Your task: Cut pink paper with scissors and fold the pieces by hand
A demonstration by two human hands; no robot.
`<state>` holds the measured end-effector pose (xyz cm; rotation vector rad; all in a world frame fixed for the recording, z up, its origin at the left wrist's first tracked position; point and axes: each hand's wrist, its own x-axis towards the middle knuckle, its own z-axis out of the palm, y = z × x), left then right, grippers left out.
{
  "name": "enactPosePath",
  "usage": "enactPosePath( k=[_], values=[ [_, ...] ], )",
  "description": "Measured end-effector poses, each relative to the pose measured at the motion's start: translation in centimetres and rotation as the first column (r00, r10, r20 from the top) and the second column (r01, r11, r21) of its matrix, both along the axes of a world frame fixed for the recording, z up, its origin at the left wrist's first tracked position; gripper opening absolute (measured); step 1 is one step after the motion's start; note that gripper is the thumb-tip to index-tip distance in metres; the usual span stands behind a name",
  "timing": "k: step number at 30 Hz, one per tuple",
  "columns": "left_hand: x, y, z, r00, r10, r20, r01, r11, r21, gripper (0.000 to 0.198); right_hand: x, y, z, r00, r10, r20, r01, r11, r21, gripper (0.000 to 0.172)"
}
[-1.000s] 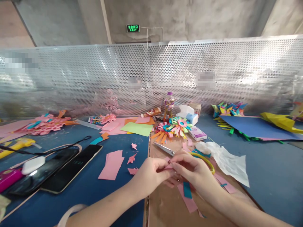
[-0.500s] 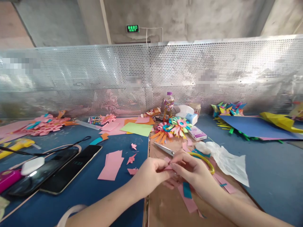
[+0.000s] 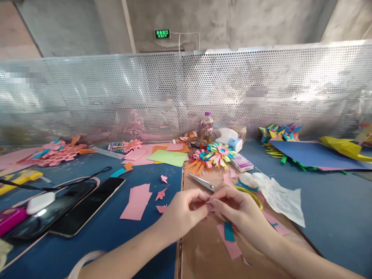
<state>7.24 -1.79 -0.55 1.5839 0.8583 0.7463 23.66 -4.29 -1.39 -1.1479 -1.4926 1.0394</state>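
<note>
My left hand (image 3: 186,213) and my right hand (image 3: 236,203) meet above the brown board, fingertips pinched together on a small piece of pink paper (image 3: 209,203), mostly hidden by the fingers. Just behind them lie scissors (image 3: 202,182) with yellow handles, partly covered by my right hand. Left of my left hand, small folded pink pieces (image 3: 161,193) form a column on the blue table, beside a stack of pink paper strips (image 3: 136,202). Below my right hand are a pink strip (image 3: 232,248) and a teal scrap (image 3: 229,231).
Two phones (image 3: 90,207) lie at the left, near a yellow glue gun (image 3: 21,179). Paper flowers (image 3: 219,154), a bottle (image 3: 206,131) and a tissue pack (image 3: 232,143) stand behind the hands. Crumpled white tissue (image 3: 279,197) lies to the right. A perforated metal screen (image 3: 101,97) spans the back.
The fingers of my left hand have curled in closer to my right fingertips, and the pink paper between them shows less. The things on the table have stayed put.
</note>
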Motion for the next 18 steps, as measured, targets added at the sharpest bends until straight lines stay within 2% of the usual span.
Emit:
enactPosePath(
  k=[3, 7, 11, 14, 18],
  values=[
    [0.0, -0.1, 0.1, 0.999, 0.027, -0.040, -0.024, 0.997, 0.070, 0.020, 0.0, 0.0, 0.1, 1.000, -0.006, 0.023, 0.006, 1.000, 0.018, 0.022],
    [0.1, -0.2, 0.5, 0.998, 0.055, -0.011, -0.055, 0.998, 0.037, 0.026, 0.1, 0.1, 0.1, 1.000, -0.014, -0.026, 0.014, 1.000, 0.014, 0.027],
    [0.0, -0.1, 0.8, 0.993, 0.121, 0.017, -0.121, 0.993, 0.017, 0.025, 0.3, 0.4, -0.1, 0.996, -0.040, -0.076, 0.036, 0.998, -0.053, 0.036],
    [0.0, -0.1, 1.1, 0.984, 0.179, -0.001, -0.178, 0.983, 0.041, 0.022, 0.3, 0.5, -0.5, 1.000, 0.007, -0.012, -0.007, 0.999, -0.048, 0.036],
    [0.0, -0.2, 1.6, 0.980, 0.198, -0.030, -0.195, 0.978, 0.074, 0.023, 0.1, 0.4, -0.7, 0.996, 0.025, 0.089, -0.022, 0.999, -0.030, 0.034]
  ],
)
